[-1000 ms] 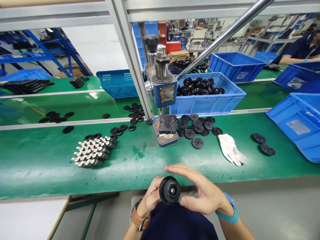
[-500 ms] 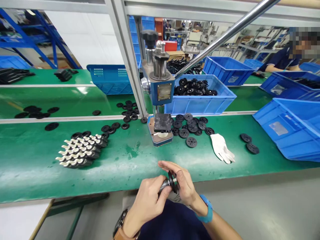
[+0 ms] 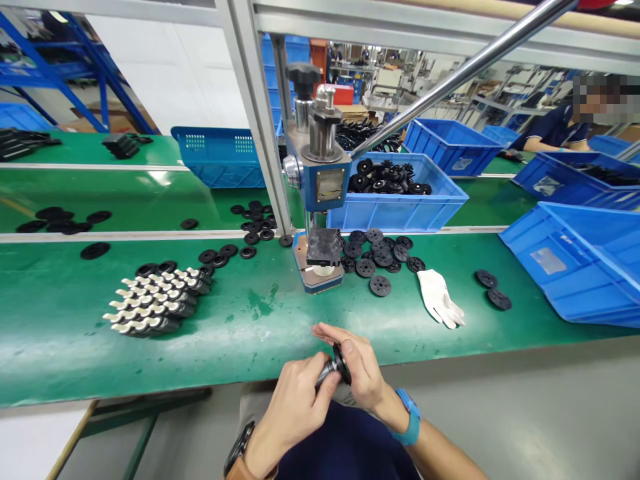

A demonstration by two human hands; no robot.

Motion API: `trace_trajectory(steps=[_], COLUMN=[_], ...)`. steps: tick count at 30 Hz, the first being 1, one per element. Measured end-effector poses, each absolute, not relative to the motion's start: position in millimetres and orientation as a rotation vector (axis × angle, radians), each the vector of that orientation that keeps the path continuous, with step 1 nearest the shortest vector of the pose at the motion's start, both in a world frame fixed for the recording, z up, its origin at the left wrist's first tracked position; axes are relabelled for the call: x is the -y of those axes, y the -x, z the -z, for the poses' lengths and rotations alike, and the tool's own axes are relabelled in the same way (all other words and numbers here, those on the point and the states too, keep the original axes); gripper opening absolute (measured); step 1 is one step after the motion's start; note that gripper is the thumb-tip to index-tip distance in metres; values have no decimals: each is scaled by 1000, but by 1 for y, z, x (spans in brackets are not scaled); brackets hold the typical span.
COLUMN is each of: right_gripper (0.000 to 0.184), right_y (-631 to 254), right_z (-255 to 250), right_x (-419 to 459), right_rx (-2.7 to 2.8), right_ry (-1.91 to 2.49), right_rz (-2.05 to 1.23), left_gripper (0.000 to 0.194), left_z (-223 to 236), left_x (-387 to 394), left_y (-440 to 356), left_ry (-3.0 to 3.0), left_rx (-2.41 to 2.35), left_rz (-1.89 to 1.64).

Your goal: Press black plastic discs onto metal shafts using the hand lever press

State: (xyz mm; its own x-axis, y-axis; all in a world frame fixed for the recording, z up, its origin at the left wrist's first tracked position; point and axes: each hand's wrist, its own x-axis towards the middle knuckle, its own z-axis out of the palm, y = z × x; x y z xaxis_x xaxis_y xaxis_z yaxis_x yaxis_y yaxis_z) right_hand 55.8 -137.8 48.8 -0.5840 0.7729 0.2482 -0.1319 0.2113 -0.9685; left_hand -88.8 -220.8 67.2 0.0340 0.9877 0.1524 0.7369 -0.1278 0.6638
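Observation:
My left hand [image 3: 299, 393] is wrapped round a dark grey cylindrical part [image 3: 326, 375], held just above the table's front edge. A black disc [image 3: 341, 363] sits on the far end of that part. Cupped against the disc is my right hand [image 3: 357, 367], its thumb bent over the near side and its fingers stretched out past the top. The palm hides the disc's right face. Beyond the hands stands a blue hand press [image 3: 325, 180], with a black block [image 3: 323, 247] over its base.
Black discs [image 3: 381, 286] lie beside the press. A white glove [image 3: 440, 299] rests right of them. At left are rows of assembled black parts with cream hooked ends [image 3: 153, 303]. Blue bins [image 3: 400, 212] stand behind and at right. A person [image 3: 555, 127] sits at the far right.
My right hand has closed in against the disc, and the pale tip that stuck out beyond it is now hidden. The left hand keeps its hold. The view has shifted slightly.

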Motion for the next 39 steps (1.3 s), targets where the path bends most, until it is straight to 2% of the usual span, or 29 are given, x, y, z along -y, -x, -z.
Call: trace_trajectory(steps=[6, 10, 11, 16, 39], right_gripper=[52, 84, 86, 65, 73], right_y=[-61, -60, -59, -55, -62], right_z=[-60, -67, -69, -79, -85], right_x=[129, 129, 129, 134, 138], right_rx=[2007, 1945, 1937, 1937, 1983], right_ry=[524, 383, 361, 259, 381], right_rz=[-1348, -1326, -1302, -1223, -1298], left_gripper=[29, 43, 45, 54, 56], left_z=[-42, -29, -29, -34, -43], left_x=[220, 216, 215, 211, 211], left_y=[96, 97, 96, 92, 86], left_ry=[-1647, -1326, -1272, -1186, -1141], left_rx=[-1570, -1272, -1228, -1184, -1196], left_rz=[-998, -1195, -1216, -1202, -1150])
